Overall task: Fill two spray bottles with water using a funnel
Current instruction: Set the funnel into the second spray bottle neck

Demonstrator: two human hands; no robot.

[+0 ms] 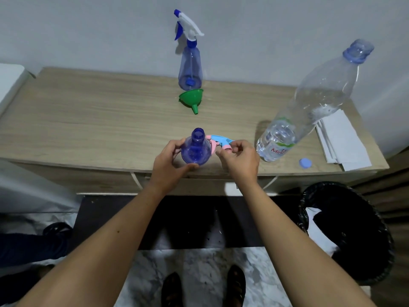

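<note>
An open-necked blue spray bottle (195, 149) stands near the front edge of the wooden table (93, 120), and my left hand (170, 161) grips its body. Just to its right, my right hand (240, 159) pinches the pink collar of a pink and light-blue spray head (218, 141) that is off the bottle. A green funnel (192, 99) lies on its side mid-table. Behind it stands a second blue spray bottle (190, 69) with a white and blue trigger head screwed on. An uncapped clear water bottle (309, 103), partly filled, stands at the right.
A blue bottle cap (305, 162) lies near the front right edge, beside a stack of white paper towels (340, 140). A bin with a black liner (347, 231) sits on the floor at the right. A white wall backs the table.
</note>
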